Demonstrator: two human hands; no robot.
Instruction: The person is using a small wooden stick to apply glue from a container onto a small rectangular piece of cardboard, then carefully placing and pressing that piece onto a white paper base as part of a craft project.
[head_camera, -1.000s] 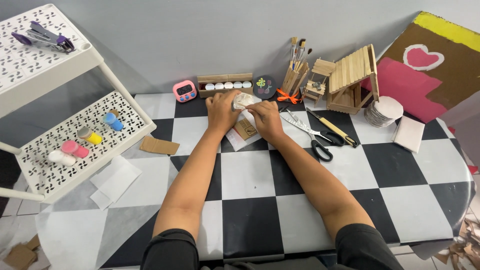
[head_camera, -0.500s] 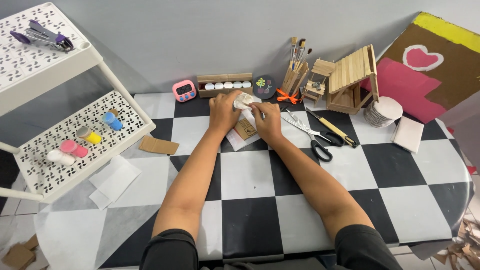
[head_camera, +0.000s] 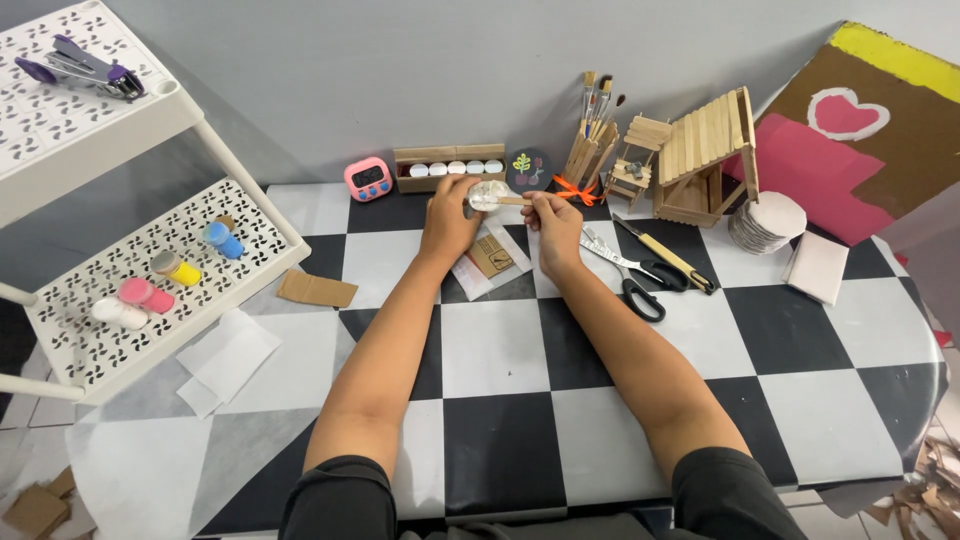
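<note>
Both my hands are raised at the far middle of a black-and-white checked table (head_camera: 500, 350). My left hand (head_camera: 447, 213) grips a small clear plastic bag (head_camera: 487, 194) at its left end. My right hand (head_camera: 555, 218) pinches a thin wooden stick (head_camera: 515, 201) that reaches into or against the bag. Below the hands lies a white paper sheet (head_camera: 470, 280) with a small brown cardboard piece (head_camera: 490, 256) on it.
Scissors (head_camera: 630, 280) and a yellow-handled cutter (head_camera: 665, 255) lie right of my hands. A stick-built wooden house (head_camera: 705, 160), a brush holder (head_camera: 592, 140), a pink timer (head_camera: 367, 178) and a box of paint pots (head_camera: 448, 166) line the wall. A white shelf cart (head_camera: 130, 260) stands left.
My hands have lifted from the paper sheet and moved toward the wall. The bag now hangs between them with the stick at it; the cardboard piece stays on the sheet.
</note>
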